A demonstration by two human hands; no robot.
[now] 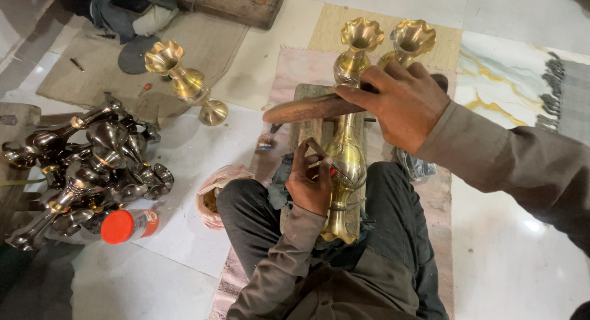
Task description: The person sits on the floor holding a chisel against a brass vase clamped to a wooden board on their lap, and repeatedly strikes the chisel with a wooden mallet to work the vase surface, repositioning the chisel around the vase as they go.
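Observation:
A tall brass vase [346,166] lies lengthwise on a wooden block [302,96] between my knees, its fluted mouth pointing away from me. My left hand [309,179] pinches a thin chisel with a red mark against the vase's belly. Raised above the vase neck, my right hand [399,102] grips a brown wooden mallet [301,109] by its handle, the head pointing left. A second brass vase [409,43] stands just behind my right hand.
A third brass vase [184,80] lies on the floor at the left. Several dark unpolished vases [92,166] are heaped at far left, with a red-capped can [128,225] beside them. A pink bag [215,194] sits by my left knee. Mats cover the tiled floor.

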